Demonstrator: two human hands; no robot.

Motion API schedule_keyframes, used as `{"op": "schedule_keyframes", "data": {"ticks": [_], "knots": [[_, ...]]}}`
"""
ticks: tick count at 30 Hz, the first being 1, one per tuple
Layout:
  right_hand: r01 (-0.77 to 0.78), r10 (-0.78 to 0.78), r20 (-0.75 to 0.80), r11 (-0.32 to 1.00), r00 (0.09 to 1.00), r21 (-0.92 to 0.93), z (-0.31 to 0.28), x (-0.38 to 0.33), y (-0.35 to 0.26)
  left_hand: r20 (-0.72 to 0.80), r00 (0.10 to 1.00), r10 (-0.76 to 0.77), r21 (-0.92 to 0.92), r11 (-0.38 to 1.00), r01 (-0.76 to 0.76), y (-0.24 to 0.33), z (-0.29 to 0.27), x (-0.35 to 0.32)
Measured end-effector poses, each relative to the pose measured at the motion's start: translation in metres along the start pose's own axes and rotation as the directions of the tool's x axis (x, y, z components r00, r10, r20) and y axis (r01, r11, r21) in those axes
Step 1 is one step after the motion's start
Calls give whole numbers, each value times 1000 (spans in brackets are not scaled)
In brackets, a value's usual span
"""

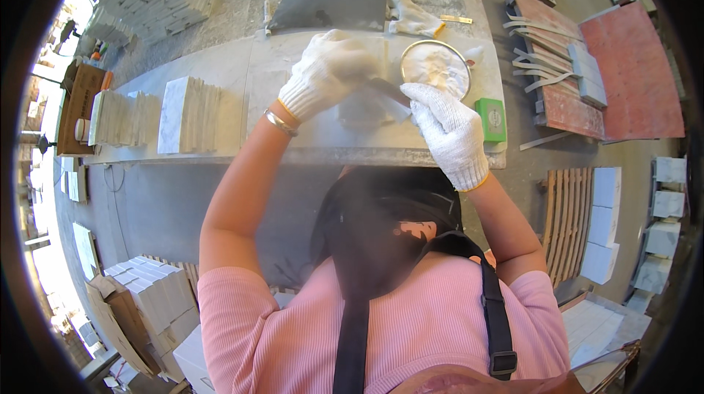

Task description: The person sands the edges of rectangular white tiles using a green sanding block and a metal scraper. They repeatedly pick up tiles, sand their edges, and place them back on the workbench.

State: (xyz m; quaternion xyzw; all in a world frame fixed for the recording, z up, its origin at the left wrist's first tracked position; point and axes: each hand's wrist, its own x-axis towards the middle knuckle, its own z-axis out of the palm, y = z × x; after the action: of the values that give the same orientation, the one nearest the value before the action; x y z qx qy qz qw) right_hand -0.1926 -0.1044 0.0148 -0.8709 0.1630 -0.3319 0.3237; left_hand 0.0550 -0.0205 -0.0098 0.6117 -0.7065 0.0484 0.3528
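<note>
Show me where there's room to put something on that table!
Pale grey tabletop shows between the upright white marble tiles and the white-gloved left hand. The flat black sheet has a bare right side. It's crowded by the round white-filled bowl, green rectangular box and white-gloved right hand.

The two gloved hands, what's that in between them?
In the head view, a flat, dark strip lies between the left hand and the right hand. It's too blurry to tell what it is.

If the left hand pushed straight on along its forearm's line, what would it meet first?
Likely the black sheet beyond the left hand, though the hand's height above the table is unclear.
</note>
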Motion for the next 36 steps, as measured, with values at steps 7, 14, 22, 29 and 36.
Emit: {"op": "schedule_keyframes", "data": {"ticks": [7, 14, 22, 29, 36], "knots": [[-78, 82, 58, 995, 995, -70, -14, 1, -8, -15, 999, -34, 12, 999, 34, 3, 0, -2], [-155, 158, 40, 986, 987, -68, -12, -3, -15, 7, 998, -57, 27, 998, 57, 4, 1, -1], [-236, 236, -26, 972, 971, 10, 2, -5, -14, -31, 999, -27, 39, 999, 28, 3, 3, -4], [-210, 210, -4, 973, 978, -100, -11, -8, -20, -29, 998, -48, 20, 999, 49, 3, 3, -3], [-227, 224, -38, 969, 974, -98, -3, -9, -21, -13, 998, -66, 49, 997, 66, 6, 3, -4]]}}
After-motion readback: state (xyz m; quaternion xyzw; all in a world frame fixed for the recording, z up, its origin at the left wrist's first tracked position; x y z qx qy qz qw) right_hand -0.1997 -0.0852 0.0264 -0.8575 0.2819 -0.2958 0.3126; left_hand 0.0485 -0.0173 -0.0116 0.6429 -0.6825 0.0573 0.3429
